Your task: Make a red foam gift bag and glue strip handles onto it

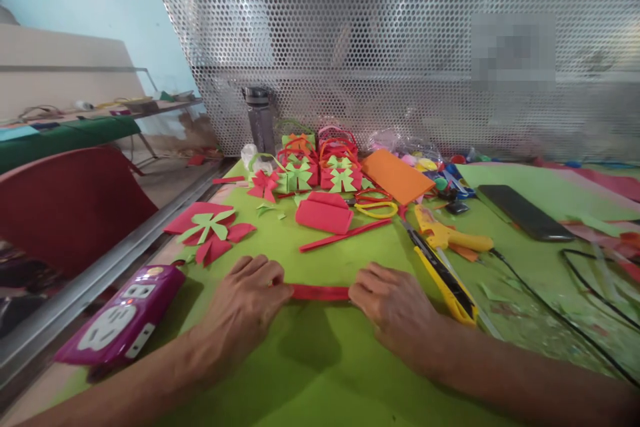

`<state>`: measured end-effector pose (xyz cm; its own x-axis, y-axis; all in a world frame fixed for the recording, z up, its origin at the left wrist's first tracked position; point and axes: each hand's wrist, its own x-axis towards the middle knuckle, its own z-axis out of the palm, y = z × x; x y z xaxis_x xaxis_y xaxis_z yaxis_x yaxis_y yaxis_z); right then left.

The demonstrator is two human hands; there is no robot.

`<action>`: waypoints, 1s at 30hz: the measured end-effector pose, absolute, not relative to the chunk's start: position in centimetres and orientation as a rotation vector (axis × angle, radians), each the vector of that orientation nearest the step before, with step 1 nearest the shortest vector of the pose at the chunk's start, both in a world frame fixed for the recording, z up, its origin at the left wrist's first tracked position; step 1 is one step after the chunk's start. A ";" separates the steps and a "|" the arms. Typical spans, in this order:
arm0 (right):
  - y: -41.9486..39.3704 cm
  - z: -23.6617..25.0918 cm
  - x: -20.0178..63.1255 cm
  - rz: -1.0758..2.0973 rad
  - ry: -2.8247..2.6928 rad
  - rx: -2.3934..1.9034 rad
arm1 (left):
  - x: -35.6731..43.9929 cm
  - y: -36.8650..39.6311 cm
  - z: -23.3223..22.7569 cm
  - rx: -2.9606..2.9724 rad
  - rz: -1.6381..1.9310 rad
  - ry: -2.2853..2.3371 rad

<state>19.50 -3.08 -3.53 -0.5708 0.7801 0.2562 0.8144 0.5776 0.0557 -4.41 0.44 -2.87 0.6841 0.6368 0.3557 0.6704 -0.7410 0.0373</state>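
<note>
A narrow red strip (320, 292), paper or foam by its look, stretches level between my two hands. My left hand (250, 293) pinches its left end and my right hand (387, 297) pinches the other; the tips of the strip are hidden by my fingers. Just beyond lie another thin red strip (345, 235) and a folded red piece (324, 213). Green and red bow cut-outs (207, 225) rest past my left hand. By my right hand are a yellow box cutter (440, 273) and a yellow hot glue gun (445, 232).
A purple power strip (125, 313) lies at left. Small bags with bows (343, 173), an orange sheet (397, 175), scissors (375, 208) and a bottle (259, 120) stand or lie farther back. At right are a black phone (525, 212) and the glue gun's cord (560, 313). A perforated metal panel (370, 47) closes the back.
</note>
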 end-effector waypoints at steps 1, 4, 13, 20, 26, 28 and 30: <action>-3.0 -3.6 19.5 -0.231 -2.611 -1.325 | -4.7 0.4 -2.9 -2.817 -0.532 -1.106; -3.0 -4.0 19.7 -0.167 -2.600 -1.314 | -5.1 0.2 -2.9 -2.887 -0.616 -1.132; -2.8 -3.7 19.6 0.000 -2.526 -1.377 | -5.1 0.5 -3.4 -2.951 -0.755 -1.265; -2.0 -3.2 19.4 0.299 -2.418 -1.575 | -5.2 1.1 -3.1 -3.022 -0.781 -1.574; -1.7 -3.3 18.9 0.228 -2.399 -1.609 | -5.1 1.2 -3.0 -2.926 -0.712 -1.777; -1.6 -3.3 18.6 0.214 -2.388 -1.635 | -4.9 1.3 -3.0 -2.864 -0.676 -1.825; -1.5 -3.2 18.5 0.207 -2.385 -1.658 | -4.7 1.4 -3.0 -2.818 -0.630 -1.836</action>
